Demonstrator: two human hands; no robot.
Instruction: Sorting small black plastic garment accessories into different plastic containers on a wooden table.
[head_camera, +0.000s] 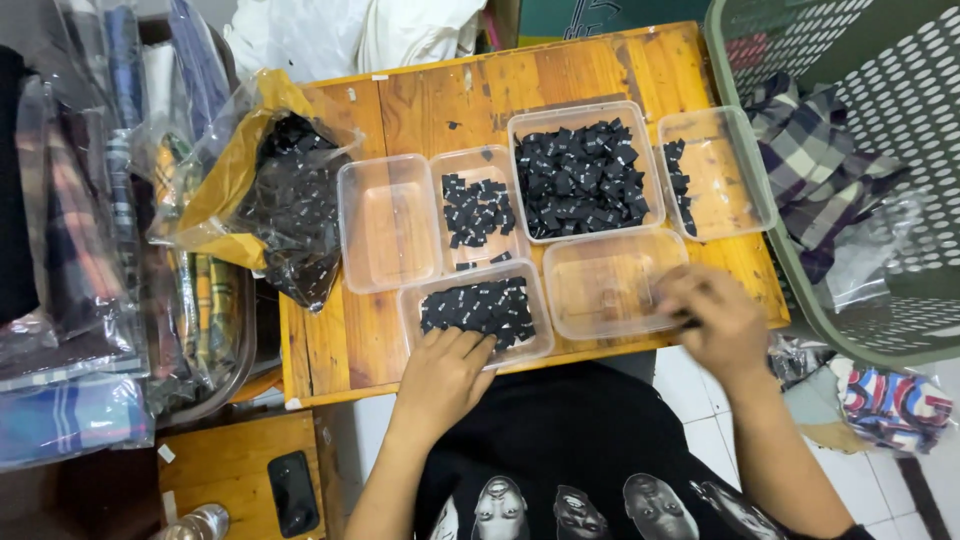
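Observation:
Several clear plastic tubs sit on a small wooden table (420, 100). My left hand (445, 375) rests at the near rim of a tub (478, 308) full of small black labels, fingers touching the labels. My right hand (712, 318), blurred, is at the right edge of an empty tub (610, 282); I cannot tell whether it holds anything. Behind stand a large tub (582, 178) heaped with black labels, a half-filled tub (478, 210), an empty tub (385, 222) and a tub (715, 172) with a few labels.
An open plastic bag (285, 195) of black labels lies on the table's left edge. A green laundry basket (850, 160) with plaid cloth stands at right. Bagged folded fabrics (70, 250) are stacked at left. A lower wooden stool (240, 470) carries a dark phone.

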